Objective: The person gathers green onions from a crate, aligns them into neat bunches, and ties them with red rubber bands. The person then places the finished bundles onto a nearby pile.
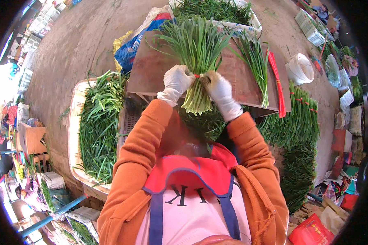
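Note:
My left hand (178,80), in a whitish glove, and my right hand (216,85), in a soiled glove, meet at a red tie (197,76) around a bunch of green leafy stalks, perhaps garlic chives (197,49). The pale cut ends point toward me and the leaves fan out over the wooden table (150,70). Both hands have their fingers pinched at the tie. To the right on the tabletop lie a smaller loose bundle of the same greens (257,67) and a bundle of red ties (277,84).
A crate of loose greens (74,122) stands at the left, another (256,23) beyond the table. A blue sack (125,55) touches the table's left side. A white bucket (299,69) and stacked tied bunches (294,119) are at the right.

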The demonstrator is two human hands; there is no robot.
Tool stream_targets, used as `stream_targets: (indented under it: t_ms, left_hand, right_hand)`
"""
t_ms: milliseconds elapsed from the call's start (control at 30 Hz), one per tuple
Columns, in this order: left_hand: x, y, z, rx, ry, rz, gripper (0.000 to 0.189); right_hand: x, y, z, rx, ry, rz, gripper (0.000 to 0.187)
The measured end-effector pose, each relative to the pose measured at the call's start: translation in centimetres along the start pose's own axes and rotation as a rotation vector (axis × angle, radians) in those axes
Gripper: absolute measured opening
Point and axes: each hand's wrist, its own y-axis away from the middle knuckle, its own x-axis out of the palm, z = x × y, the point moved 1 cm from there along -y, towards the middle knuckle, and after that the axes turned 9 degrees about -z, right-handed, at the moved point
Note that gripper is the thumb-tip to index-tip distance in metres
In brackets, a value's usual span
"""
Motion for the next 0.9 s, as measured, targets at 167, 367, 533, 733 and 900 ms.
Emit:
stream_targets:
  t_ms: [167,367,533,733,900]
  left_hand:
    - [0.0,0.7,1.7,-0.103,0.400,-0.052,0.029]
    - [0.1,3.5,0.1,0.018,0.333,-0.133,0.034]
    - [0.3,1.6,-0.6,-0.083,0.322,-0.022,0.027]
    - [1.4,-0.3,-0.6,-0.120,0.313,0.090,0.022]
    - [2.7,3.6,2.1,-0.075,0.658,-0.284,0.028]
  right_hand:
    - [1.7,0.9,-2.7,0.013,-0.350,-0.056,0.038]
    - [1.7,-0.3,-3.6,0.075,-0.418,0.023,0.028]
    - [1.1,0.5,-2.2,0.144,-0.355,0.048,0.032]
    - [1.7,1.6,-1.3,0.132,-0.341,0.019,0.035]
    - [1.7,4.1,-1.2,0.116,-0.633,-0.217,0.046]
